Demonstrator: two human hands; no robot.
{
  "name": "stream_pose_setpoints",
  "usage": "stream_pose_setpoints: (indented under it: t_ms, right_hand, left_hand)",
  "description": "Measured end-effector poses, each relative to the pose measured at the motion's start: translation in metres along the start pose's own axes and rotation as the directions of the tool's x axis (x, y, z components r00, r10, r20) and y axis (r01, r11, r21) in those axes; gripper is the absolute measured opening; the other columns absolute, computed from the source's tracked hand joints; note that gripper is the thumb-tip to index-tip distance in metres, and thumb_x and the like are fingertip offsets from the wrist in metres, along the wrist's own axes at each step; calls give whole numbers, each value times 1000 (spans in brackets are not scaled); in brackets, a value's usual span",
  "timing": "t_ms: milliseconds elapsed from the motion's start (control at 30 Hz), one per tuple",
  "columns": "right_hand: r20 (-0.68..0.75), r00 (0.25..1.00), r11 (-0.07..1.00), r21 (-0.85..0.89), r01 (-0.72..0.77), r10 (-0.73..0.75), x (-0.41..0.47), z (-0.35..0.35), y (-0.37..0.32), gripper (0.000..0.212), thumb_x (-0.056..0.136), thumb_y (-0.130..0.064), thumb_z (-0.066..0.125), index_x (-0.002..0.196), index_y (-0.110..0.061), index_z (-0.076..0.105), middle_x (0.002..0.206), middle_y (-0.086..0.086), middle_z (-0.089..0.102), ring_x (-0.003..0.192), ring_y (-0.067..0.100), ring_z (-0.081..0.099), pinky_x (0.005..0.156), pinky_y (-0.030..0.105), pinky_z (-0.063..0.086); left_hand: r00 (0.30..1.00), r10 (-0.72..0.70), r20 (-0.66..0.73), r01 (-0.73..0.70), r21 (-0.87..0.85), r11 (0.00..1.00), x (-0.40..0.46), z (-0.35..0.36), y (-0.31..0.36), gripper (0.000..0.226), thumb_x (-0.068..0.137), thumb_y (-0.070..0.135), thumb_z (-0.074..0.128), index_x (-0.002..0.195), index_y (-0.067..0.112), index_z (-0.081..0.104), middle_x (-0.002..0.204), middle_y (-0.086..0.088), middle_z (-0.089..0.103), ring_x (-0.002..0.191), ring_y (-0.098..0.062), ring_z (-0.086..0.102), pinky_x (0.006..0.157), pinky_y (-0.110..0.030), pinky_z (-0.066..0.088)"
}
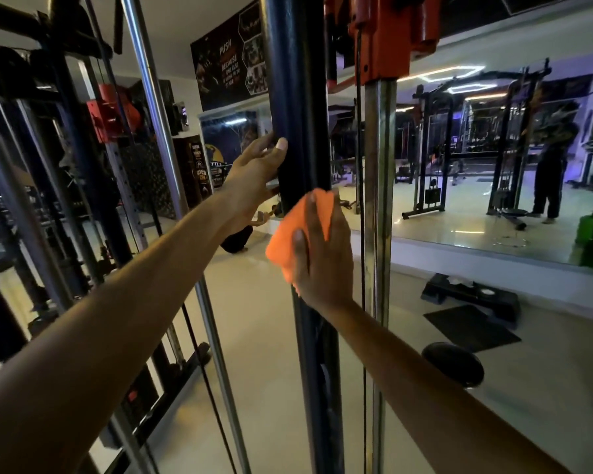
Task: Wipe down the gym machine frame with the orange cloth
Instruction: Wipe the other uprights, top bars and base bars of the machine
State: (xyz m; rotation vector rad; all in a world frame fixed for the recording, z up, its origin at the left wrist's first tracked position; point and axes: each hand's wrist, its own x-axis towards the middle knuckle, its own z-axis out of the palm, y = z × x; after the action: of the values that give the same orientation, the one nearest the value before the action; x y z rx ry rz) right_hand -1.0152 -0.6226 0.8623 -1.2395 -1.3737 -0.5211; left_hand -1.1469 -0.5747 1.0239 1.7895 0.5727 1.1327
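Pale glossy floor runs back to a long wall mirror that reflects cable machines and ceiling lights, and a dark poster with white lettering hangs above the mirror's left end. Crowding the middle of the view is the black upright post of the gym machine frame, with a chrome guide rod just beside it on the right under an orange carriage, and a second chrome rod slanting down on the left. Farther left stands another rack with red fittings. On the floor to the right lie a black step platform, a dark mat and a round black pad. Both bare arms reach forward. The left hand wraps the post from its left side, thumb lying on the front face and fingers curled round behind. Lower down, the right hand presses the orange cloth against the front of the same post, fingers pointing up and spread over the cloth, thumb on its left part; the bunched cloth bulges out to the left of the hand and its top edge shows above the fingertips
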Motion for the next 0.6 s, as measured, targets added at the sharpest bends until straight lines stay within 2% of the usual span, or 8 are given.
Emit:
stream_pose_setpoints:
  t_ms: [100,167,367,433,500,567,600]
  right_hand:
    - [-48,997,999,-3,52,-52,54,-9,-11,65,117,-46,33,174,-21,19,181,14,3,163,34,24,123,57,40]
    - [-61,997,999,-5,43,-43,51,-8,-10,64,117,-44,36,175,-23,17,181,12,4,163,34,23,123,57,40]
    - [121,989,997,-10,-79,80,-101,13,31,64,117,-54,28,174,-31,11,183,7,-3,160,39,29,112,63,51]
    - [158,983,995,9,-95,92,-112,14,36,64,116,-52,29,174,-32,10,183,6,-3,161,39,27,114,63,49]
    - [131,988,996,31,-82,78,-85,11,30,63,116,-50,29,174,-29,13,182,11,0,161,38,27,119,60,45]
    - [59,997,997,55,-55,52,-42,6,18,63,117,-44,32,174,-23,18,181,15,6,161,37,27,122,55,40]
    - [32,999,997,67,-34,32,-22,3,13,62,117,-41,36,174,-21,20,181,17,8,161,37,27,124,52,38]
  left_hand:
    - [999,-9,-42,8,-26,1000,2,2,0,68,96,57,73,157,42,49,156,6,58,140,-19,57,118,-51,46]
    - [999,-11,-50,10,-20,1000,0,4,-3,68,99,57,71,160,41,45,159,8,54,140,-18,55,118,-48,44]
    - [999,-50,-17,49,-36,998,-18,10,-39,63,103,50,69,159,37,46,154,6,61,137,-12,62,116,-45,47]
    - [998,-65,-22,65,-24,998,-22,12,-43,64,104,47,68,162,35,43,154,6,60,138,-13,62,118,-46,45]
    - [994,-96,-44,95,-33,995,-25,15,-41,55,107,43,65,159,34,46,148,11,65,135,-10,63,115,-43,46]
    - [989,-120,-82,118,-33,992,-24,19,-39,33,109,42,62,141,41,56,134,21,69,129,-6,64,112,-41,47]
    - [987,-130,-98,127,-36,991,-24,21,-38,29,109,44,61,137,46,56,130,26,67,129,-5,61,114,-42,45]
